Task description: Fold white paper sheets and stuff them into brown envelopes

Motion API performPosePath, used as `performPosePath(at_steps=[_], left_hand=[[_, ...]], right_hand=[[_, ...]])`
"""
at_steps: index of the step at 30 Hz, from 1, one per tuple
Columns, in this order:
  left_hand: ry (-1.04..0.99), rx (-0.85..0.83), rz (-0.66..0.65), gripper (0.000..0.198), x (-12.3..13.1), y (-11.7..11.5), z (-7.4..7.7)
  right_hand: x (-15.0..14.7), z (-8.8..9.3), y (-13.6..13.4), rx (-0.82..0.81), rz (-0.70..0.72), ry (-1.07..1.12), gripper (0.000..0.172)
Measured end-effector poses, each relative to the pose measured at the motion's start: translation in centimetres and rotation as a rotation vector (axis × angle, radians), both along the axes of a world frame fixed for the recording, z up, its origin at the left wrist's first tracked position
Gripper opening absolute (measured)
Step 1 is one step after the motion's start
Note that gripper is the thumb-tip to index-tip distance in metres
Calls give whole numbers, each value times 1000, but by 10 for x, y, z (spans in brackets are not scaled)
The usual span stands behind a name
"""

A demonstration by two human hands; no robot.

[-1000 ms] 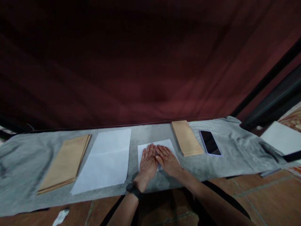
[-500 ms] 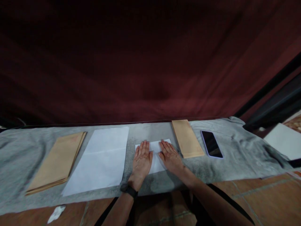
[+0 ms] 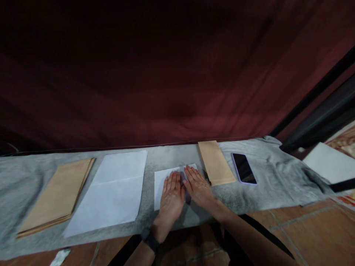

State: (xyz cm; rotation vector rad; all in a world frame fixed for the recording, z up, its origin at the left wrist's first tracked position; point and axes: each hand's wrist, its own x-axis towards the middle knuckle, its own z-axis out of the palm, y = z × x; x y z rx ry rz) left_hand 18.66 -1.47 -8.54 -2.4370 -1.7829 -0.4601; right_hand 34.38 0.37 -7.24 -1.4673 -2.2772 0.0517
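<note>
A folded white sheet of paper (image 3: 158, 188) lies on the grey cloth in front of me. My left hand (image 3: 172, 194) rests flat on it, fingers stretched out and pointing away from me. Close beside it, my right hand (image 3: 198, 186) lies flat over the paper's right part, fingers extended. The thumbs nearly meet in the middle, and a dark shaded strip shows between the hands. Much of the paper is hidden under both palms. On the left wrist is a black watch (image 3: 149, 239).
Larger white sheets (image 3: 116, 195) and a stack of brown envelopes (image 3: 57, 197) lie to the left. At right are another brown envelope (image 3: 216, 162) and a phone (image 3: 244, 168). All rest on a grey cloth (image 3: 280, 177) before a dark red curtain (image 3: 177, 92).
My left hand has slid right across the paper, closer to my right hand, uncovering the paper's left part. The whole view has shifted slightly.
</note>
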Motion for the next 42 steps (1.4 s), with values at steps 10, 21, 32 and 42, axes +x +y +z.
performPosePath(at_steps=[10, 21, 32, 42], left_hand=[[15, -164, -235, 61, -15, -13, 8], [102, -371, -366, 55, -27, -14, 49], [82, -362, -313, 50, -31, -16, 53], [-5, -105, -61, 52, -29, 21, 29]], right_hand=[[-9, -2, 11, -142, 149, 13, 51], [-11, -3, 19, -118, 111, 21, 52], [-18, -5, 22, -138, 113, 3, 54], [-42, -1, 26, -155, 94, 65, 49]])
